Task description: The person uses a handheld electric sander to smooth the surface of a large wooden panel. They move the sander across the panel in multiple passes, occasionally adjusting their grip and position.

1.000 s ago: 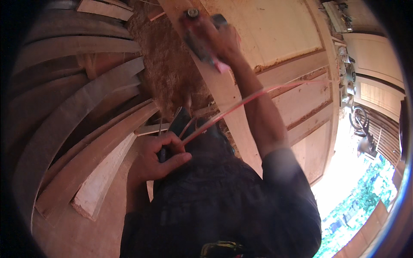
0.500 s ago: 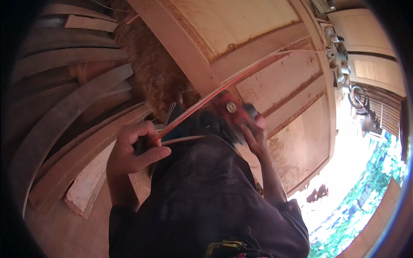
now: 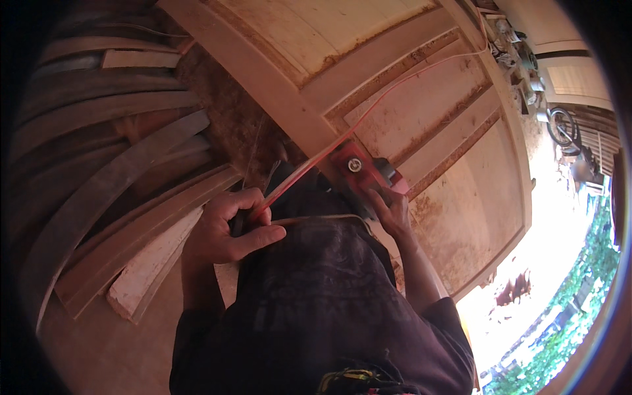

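My left hand (image 3: 230, 225) is closed around an orange-red power cord (image 3: 342, 135), the thumb pointing right. From that fist the cord runs up and right across a wooden panel door (image 3: 316, 97). A paler stretch of cord bows from the same hand across my waist towards the right. My right hand (image 3: 393, 212) grips a red handheld power tool (image 3: 359, 168) with a round metal disc on its upper face and a dark part at its side; its exact kind is unclear. The tool is by the near edge of the door, its underside hidden.
Curved-looking wooden boards (image 3: 125, 155) lie stacked on the left, with a pale rough-faced plank (image 3: 155, 263) nearest me. Brown shavings or dust cover the floor (image 3: 220, 108) beside the door. Assorted small items (image 3: 517, 56) line its far right side; a wheel (image 3: 563, 126) stands beyond.
The view has shifted slightly. My left hand appears farther right, closer to my middle, and the cord over the door curves more. My right hand keeps its grip on the tool.
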The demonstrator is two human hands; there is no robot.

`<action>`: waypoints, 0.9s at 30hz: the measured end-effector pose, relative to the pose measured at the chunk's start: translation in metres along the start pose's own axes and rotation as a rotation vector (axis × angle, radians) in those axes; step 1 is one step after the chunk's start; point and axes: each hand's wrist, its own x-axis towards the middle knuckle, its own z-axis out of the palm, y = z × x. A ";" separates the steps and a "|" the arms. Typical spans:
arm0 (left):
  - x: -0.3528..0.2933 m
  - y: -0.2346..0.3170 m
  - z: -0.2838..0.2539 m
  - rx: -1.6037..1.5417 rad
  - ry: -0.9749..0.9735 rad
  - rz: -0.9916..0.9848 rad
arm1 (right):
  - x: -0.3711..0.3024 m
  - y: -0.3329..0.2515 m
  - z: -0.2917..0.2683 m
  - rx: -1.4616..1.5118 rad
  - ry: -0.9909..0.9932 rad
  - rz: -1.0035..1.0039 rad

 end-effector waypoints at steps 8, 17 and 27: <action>-0.005 -0.011 -0.022 -0.054 0.107 0.014 | 0.066 -0.081 0.030 -0.048 -0.037 -0.129; 0.007 -0.022 -0.059 -0.011 0.156 -0.022 | 0.123 -0.142 0.061 -0.112 -0.011 -0.197; 0.019 -0.030 -0.110 -0.199 0.195 -0.132 | 0.203 -0.144 0.123 -0.565 0.278 -0.770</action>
